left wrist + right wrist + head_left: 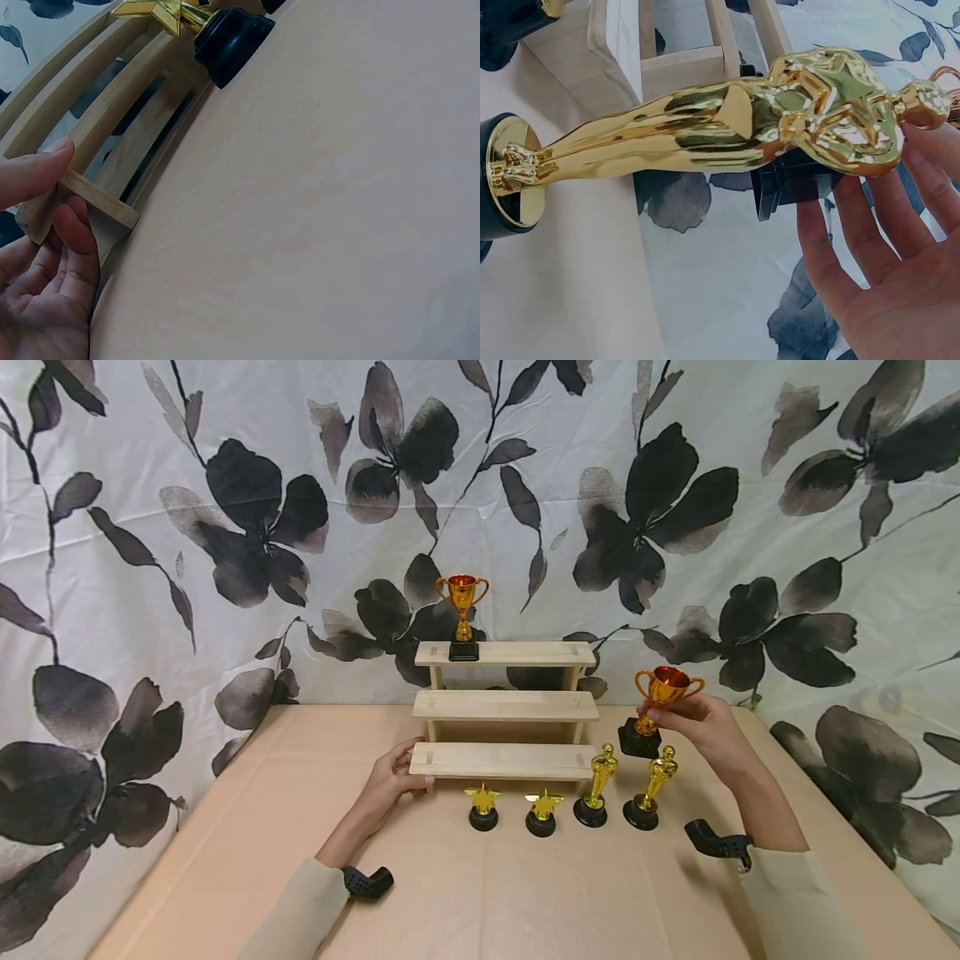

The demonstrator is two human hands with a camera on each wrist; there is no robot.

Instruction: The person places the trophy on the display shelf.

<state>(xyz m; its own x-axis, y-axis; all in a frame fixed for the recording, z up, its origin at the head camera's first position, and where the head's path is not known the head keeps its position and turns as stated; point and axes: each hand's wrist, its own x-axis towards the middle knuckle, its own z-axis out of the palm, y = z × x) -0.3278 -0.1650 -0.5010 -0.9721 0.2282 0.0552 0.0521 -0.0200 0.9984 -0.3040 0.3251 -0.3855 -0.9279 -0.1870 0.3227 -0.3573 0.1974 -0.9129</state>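
Note:
At the right of the head view my right hand (705, 727) grips a gold trophy cup (663, 687) by its stem. The cup tilts a little, its black base (639, 740) held behind two gold figure trophies. In the right wrist view a figure trophy (727, 127) hides most of the cup; the black base (799, 184) shows at my fingertips. My left hand (392, 779) holds the left end of the lowest step of a three-step wooden stand (510, 762). Its thumb (37, 176) lies over the step and the other fingers curl around the end below.
Another gold cup (462, 597) stands on the top step, towards its left end. Before the stand are two star trophies, left (482, 806) and right (543, 810), then two figure trophies, left (597, 785) and right (651, 789). A flowered cloth (525, 410) hangs behind the table (487, 893).

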